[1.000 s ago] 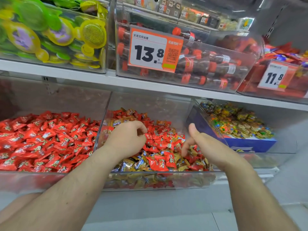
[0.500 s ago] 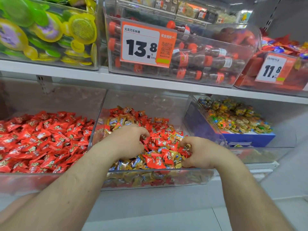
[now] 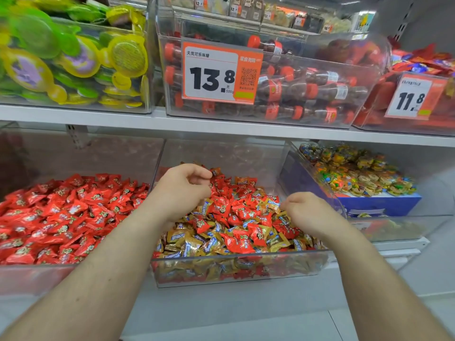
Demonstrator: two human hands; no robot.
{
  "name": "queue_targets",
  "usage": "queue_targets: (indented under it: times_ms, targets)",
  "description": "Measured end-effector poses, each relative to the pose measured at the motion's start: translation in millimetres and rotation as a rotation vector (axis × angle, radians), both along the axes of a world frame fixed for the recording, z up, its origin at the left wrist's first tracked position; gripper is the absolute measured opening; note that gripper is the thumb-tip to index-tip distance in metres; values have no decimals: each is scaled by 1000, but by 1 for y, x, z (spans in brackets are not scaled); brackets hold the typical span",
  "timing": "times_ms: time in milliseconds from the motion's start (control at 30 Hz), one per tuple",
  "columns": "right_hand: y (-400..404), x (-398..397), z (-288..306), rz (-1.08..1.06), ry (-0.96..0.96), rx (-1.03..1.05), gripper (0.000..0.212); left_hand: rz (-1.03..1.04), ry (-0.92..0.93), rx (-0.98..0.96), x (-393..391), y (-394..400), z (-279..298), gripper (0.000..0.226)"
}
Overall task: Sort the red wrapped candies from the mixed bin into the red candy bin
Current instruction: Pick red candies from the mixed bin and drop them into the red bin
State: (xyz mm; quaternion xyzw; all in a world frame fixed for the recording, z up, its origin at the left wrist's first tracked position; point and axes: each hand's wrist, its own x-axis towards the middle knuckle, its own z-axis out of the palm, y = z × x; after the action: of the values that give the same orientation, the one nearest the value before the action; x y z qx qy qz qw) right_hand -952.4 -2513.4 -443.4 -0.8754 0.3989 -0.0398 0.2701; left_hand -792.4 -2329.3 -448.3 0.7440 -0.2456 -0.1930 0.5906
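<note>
Relative to the frame half a second earlier, the left hand [image 3: 183,190] had risen off the heap in the clear acrylic mixed bin [image 3: 236,269] and sat above its rear left part, while the right hand [image 3: 309,212] had drawn its fingertips out of the pile and sat low over the right side. A second earlier the right hand had been spread with thumb up; it was now closed down. Judgement: a gather had just been completed and a carry to the left was probably due. Left hand: fingers curled inward toward the palm, thumb meeting the forefinger; whether red wrapped candies [image 3: 242,212] were enclosed could not be determined, since the palm faced away from the camera. Right hand: fingers curled, tips touching or just above a small gold-and-blue wrapped candy [image 3: 273,205]; a pinch was likely but not confirmed. Many red pieces remained mixed among gold ones in the centre bin, so sorting was far from finished. The clear red candy bin [image 3: 32,276], immediately left and sharing a wall with the mixed bin, held a deep layer of red pieces only.
</note>
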Motion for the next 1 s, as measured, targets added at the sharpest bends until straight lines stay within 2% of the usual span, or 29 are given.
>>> queue_targets:
  times_ms: [100, 167, 200, 267, 333, 367, 433, 500, 567, 633, 700, 767, 833, 867, 900, 967, 1000]
  targets:
    - [6, 5, -6, 125, 233, -107, 30, 19, 575, -304, -5, 0, 9, 29]
    - [6, 6, -10, 157, 295, -128, 40, -15, 889, -468, -6, 4, 11, 35]
    - [5, 7, -11, 158, 285, -118, 40, -42, 974, -508, -5, 6, 12, 36]
    - [3, 5, -10, 149, 237, -82, 37, -100, 991, -504, -7, 9, 14, 33]
    - [-1, 1, -6, 107, 146, -52, 32, -112, 847, -394, -9, 7, 14, 24]
    - [-3, -1, -4, 76, 69, -44, 32, -103, 673, -288, -9, 6, 13, 19]
    - [-6, -5, -1, 14, -141, 29, 34, -128, 124, 34, -7, 9, 13, 17]
    - [-8, -7, -2, -33, -353, 242, 37, -228, -416, 409, -4, 14, 13, 24]
    - [-7, -7, -1, -96, -531, 520, 39, -329, -674, 734, -4, 16, 9, 40]
    - [-6, -5, 1, -228, -702, 843, 34, -383, -719, 898, -6, 12, 0, 57]
    - [-1, -3, 6, -372, -829, 1127, 25, -373, -723, 912, -6, 8, -7, 58]
    - [3, 0, 8, -446, -892, 1294, 20, -323, -731, 890, -3, 6, -8, 47]
    - [5, 2, 6, -439, -878, 1340, 18, -284, -724, 856, -2, 7, -7, 39]
    - [5, 2, 5, -408, -836, 1277, 13, -268, -718, 826, -3, 6, -6, 35]
    - [6, 2, 3, -352, -767, 1130, 7, -247, -710, 770, -3, 5, -4, 26]
    - [8, 2, 0, -172, -554, 653, 6, -177, -629, 586, -3, 6, 0, 13]
    - [10, 2, -1, -69, -444, 407, 8, -141, -542, 493, -1, 6, 1, 17]
